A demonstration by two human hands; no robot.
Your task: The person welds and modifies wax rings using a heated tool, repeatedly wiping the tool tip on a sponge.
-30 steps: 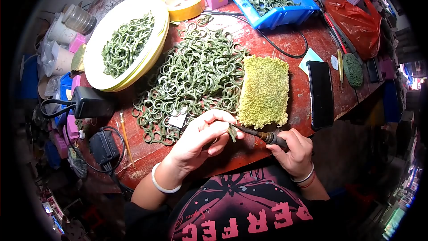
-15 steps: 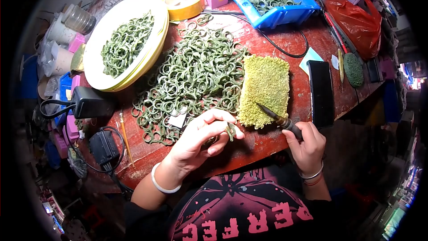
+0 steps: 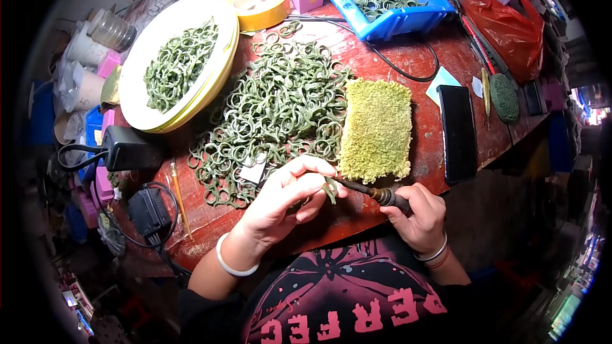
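Pinched in the fingers of my left hand (image 3: 290,194) is a small green ring (image 3: 331,191), just above the table's front edge. My right hand (image 3: 421,212) grips the dark handle of a pointed tool (image 3: 382,196), whose tip touches or nearly touches the ring. Right behind the tool lies a yellow-green textured sponge (image 3: 376,129). A large pile of green rings (image 3: 280,102) spreads to the left of the sponge, with a small white paper piece (image 3: 254,169) on it. The tool's very tip is partly hidden by my left fingers.
A white bowl (image 3: 135,83) with green rings stands at the left, a blue bin (image 3: 389,30) with more at the back. A phone (image 3: 458,134), a red bag (image 3: 507,38), yellow tape (image 3: 264,19) and a black adapter (image 3: 131,148) lie around; a cable curves below the bin.
Half a second ago the tool's tip was over the sponge; my right hand has since moved left and brought it back to the ring. My left hand has stayed nearly still.
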